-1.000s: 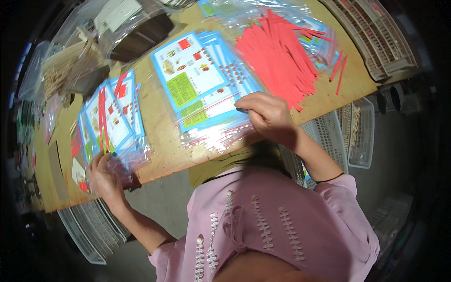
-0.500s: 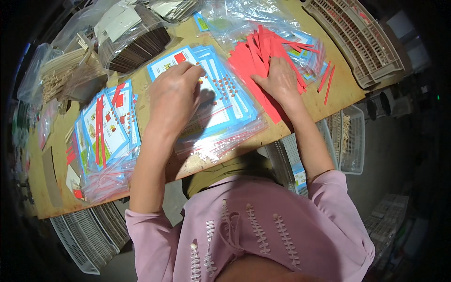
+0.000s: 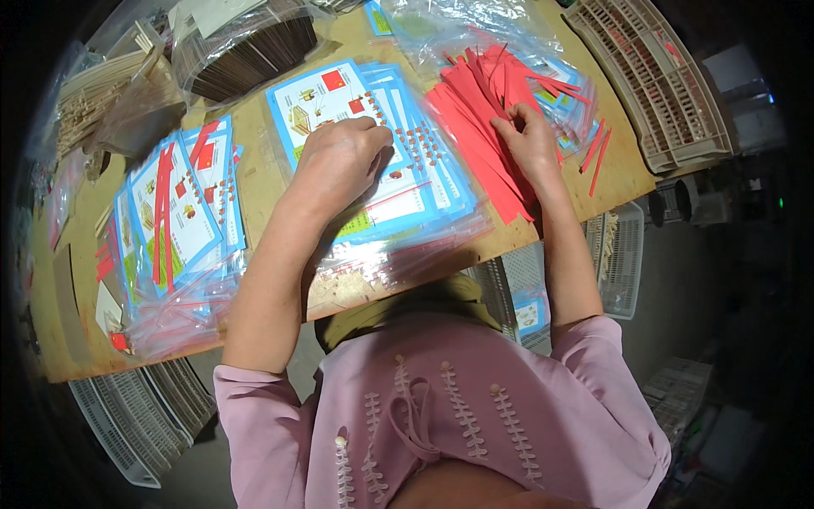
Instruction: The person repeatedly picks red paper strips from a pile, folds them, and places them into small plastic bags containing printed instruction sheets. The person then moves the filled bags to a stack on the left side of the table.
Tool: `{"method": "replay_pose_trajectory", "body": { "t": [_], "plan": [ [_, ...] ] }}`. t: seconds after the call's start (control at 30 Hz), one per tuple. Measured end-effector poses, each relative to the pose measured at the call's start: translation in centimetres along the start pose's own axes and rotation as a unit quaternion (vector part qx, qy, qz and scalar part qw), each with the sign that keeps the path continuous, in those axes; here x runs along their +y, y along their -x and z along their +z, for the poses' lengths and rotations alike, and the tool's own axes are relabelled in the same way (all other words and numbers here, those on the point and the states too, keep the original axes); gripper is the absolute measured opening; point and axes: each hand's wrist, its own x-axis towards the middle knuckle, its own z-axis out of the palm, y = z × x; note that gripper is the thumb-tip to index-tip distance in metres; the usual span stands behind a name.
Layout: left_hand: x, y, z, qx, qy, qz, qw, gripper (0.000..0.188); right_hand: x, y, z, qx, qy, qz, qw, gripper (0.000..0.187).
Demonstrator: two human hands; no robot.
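Red strips (image 3: 462,140): heaped on the tabletop (image 3: 261,165), beneath your right hand; probably light, thin, easily creased; pinch near a loose end.
Right hand (image 3: 527,136): thumb and forefinger slightly parted at the heap; can't tell whether a strip is caught.
Left hand (image 3: 343,153): fingers curled over the middle card packets (image 3: 318,89); your grip is hidden.
Packets: likely slick, floppy film around stiffer cards; take them by a card's edge.
Edges: strip ends and packet bottoms lie near your tabletop edge; slatted crate (image 3: 653,89) far right.
Room: gap between middle and left packets (image 3: 191,191).

No legible lettering on cards (image 3: 421,161)
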Motion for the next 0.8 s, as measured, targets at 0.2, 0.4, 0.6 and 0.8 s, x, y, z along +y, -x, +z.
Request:
{"method": "replay_pose_trajectory", "body": {
  "t": [0.2, 0.4, 0.6, 0.8],
  "plan": [
    [-0.4, 0.2, 0.3, -0.002, 0.000, 0.017, 1.000, 0.006, -0.2, -0.1, -0.6, -0.005, 0.000, 0.049, 0.999, 0.024],
    [0.0, 0.1, -0.5, 0.011, 0.003, -0.005, 1.000, 0.013, 1.1, -1.5, -1.5, 0.097, -0.262, 0.022, 0.960, 0.019],
    [-0.3, 0.0, 0.1, 0.037, 0.165, -0.081, 0.982, 0.016, -2.5, -1.3, -3.4, 0.012, -0.421, 0.063, 0.905, 0.013],
    [1.6, -0.4, 0.9, -0.012, 0.544, -0.197, 0.816, 0.028, -7.8, 3.0, -1.8, -0.161, -0.579, 0.105, 0.793, 0.014]
  ]
}}
